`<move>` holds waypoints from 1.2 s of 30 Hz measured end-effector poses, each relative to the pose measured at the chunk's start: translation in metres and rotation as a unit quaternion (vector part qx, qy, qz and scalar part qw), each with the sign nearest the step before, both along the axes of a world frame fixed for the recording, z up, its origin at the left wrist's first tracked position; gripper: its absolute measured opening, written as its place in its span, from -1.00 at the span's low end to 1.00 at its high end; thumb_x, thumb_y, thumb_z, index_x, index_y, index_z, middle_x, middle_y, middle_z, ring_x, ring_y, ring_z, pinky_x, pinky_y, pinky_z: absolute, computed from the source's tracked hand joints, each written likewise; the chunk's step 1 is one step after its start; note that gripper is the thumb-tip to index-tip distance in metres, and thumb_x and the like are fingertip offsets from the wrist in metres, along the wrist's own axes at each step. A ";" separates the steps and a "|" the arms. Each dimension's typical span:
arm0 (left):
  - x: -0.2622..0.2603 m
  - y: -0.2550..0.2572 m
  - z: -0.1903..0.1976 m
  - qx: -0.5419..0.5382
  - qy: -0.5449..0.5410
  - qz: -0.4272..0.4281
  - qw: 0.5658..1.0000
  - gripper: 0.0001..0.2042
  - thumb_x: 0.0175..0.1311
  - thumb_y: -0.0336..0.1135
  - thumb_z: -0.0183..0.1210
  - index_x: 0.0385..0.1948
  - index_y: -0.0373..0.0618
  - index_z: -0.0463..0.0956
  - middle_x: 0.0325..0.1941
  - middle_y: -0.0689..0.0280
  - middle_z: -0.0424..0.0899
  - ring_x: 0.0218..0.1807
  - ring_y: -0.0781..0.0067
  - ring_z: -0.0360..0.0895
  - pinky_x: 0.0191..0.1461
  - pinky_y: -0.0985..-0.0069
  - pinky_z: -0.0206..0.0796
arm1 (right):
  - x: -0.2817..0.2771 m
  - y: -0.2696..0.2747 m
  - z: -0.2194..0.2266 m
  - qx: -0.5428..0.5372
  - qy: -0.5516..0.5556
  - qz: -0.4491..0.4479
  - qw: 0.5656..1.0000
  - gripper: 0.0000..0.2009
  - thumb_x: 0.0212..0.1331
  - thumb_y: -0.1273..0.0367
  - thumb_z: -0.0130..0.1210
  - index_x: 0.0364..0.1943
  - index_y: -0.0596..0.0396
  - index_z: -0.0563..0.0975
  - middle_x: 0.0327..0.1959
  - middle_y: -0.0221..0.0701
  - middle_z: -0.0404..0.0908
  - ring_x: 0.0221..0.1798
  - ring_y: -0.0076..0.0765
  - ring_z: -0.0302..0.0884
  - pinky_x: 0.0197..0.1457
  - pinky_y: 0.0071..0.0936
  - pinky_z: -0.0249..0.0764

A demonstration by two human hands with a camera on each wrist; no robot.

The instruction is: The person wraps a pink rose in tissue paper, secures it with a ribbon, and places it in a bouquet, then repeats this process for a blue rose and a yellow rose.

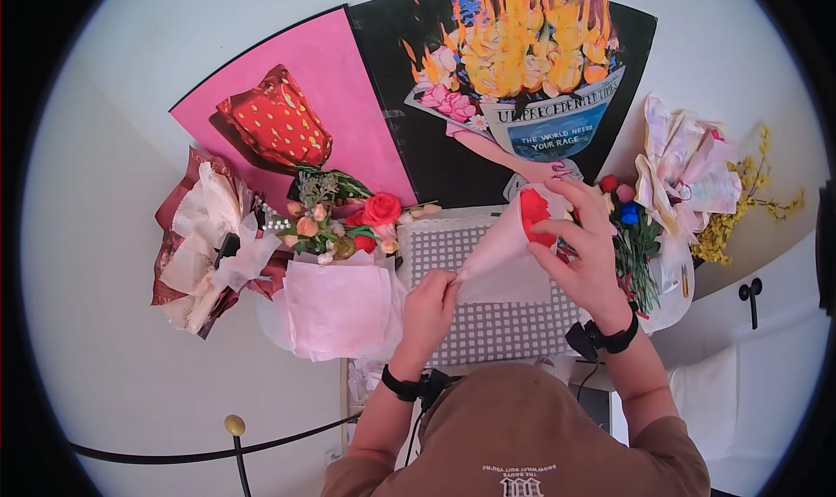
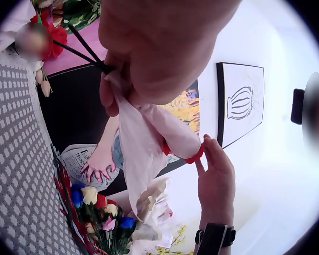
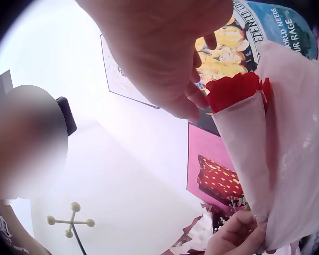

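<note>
My left hand [image 1: 427, 312] pinches the narrow lower end of a pale pink sheet of wrapping paper [image 1: 494, 249], rolled into a cone. Inside its wide top is a red flower [image 1: 535, 208], whose petals show above the rim. Two dark stems [image 2: 77, 50] poke out past my left fingers in the left wrist view. At the top of the cone, my right hand [image 1: 582, 251] has its fingers loosely spread, fingertips right at the red petals. A loose flap of the paper [image 3: 300, 143] hangs beside the rolled part in the right wrist view.
Below lies a grey checked cloth [image 1: 470, 336] on the table. A stack of pink paper sheets [image 1: 338, 310] sits at left, mixed flowers [image 1: 380, 209] behind it. Wrapped bouquets stand at far left [image 1: 209, 257] and right [image 1: 684, 162]. Loose blue flowers [image 1: 629, 212] and yellow sprigs [image 1: 723, 236] are at right.
</note>
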State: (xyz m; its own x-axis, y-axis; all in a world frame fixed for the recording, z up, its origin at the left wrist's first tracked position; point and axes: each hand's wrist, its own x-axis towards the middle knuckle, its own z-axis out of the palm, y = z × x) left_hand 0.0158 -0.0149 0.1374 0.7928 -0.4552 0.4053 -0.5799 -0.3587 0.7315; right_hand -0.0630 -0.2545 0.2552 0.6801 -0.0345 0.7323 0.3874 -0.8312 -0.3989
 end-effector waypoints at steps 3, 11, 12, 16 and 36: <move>-0.003 -0.001 0.004 0.015 -0.041 0.006 0.999 -0.92 0.27 -0.49 0.17 -0.25 -0.20 0.52 -0.30 0.14 0.60 -0.31 -0.01 0.60 -0.26 0.25 0.45 | 0.004 -0.003 -0.005 -0.001 0.021 -0.040 0.999 -0.81 -0.10 0.45 0.37 -0.35 0.07 0.62 0.28 -0.21 0.45 0.40 0.04 0.28 0.40 -0.11 0.19; -0.005 -0.006 0.002 -0.001 -0.062 -0.023 0.998 -0.91 0.27 -0.51 0.20 -0.23 -0.22 0.55 -0.35 0.13 0.59 -0.34 0.04 0.60 -0.30 0.31 0.44 | 0.013 -0.012 -0.029 0.234 0.139 0.045 0.961 -0.89 0.00 0.49 0.35 -0.41 0.16 0.63 0.26 -0.22 0.48 0.44 -0.08 0.25 0.40 -0.20 0.22; -0.004 -0.006 0.000 -0.001 -0.060 -0.022 0.998 -0.91 0.27 -0.51 0.20 -0.23 -0.22 0.55 -0.35 0.13 0.59 -0.34 0.04 0.60 -0.30 0.31 0.44 | 0.013 -0.012 -0.027 0.332 0.173 0.060 0.925 -0.91 0.03 0.50 0.33 -0.40 0.17 0.63 0.27 -0.23 0.48 0.45 -0.14 0.24 0.40 -0.25 0.23; 0.007 -0.006 -0.019 -0.015 -0.034 -0.039 0.999 -0.89 0.28 -0.50 0.19 -0.20 -0.23 0.55 -0.33 0.16 0.61 -0.34 0.16 0.62 -0.29 0.39 0.44 | 0.021 -0.020 -0.039 0.260 0.157 0.055 0.951 -0.90 0.06 0.49 0.32 -0.35 0.17 0.63 0.27 -0.25 0.49 0.43 -0.21 0.26 0.39 -0.32 0.24; 0.017 -0.057 -0.020 -0.371 0.304 -0.026 0.877 -0.86 0.27 -0.50 0.28 -0.17 -0.27 0.60 -0.20 0.36 0.69 -0.24 0.65 0.52 -0.11 0.66 0.37 | 0.035 0.056 -0.119 0.399 0.179 0.052 0.898 -0.77 0.28 0.35 0.24 -0.11 0.24 0.65 -0.34 -0.35 0.74 -0.29 -0.54 0.65 -0.25 -0.50 0.52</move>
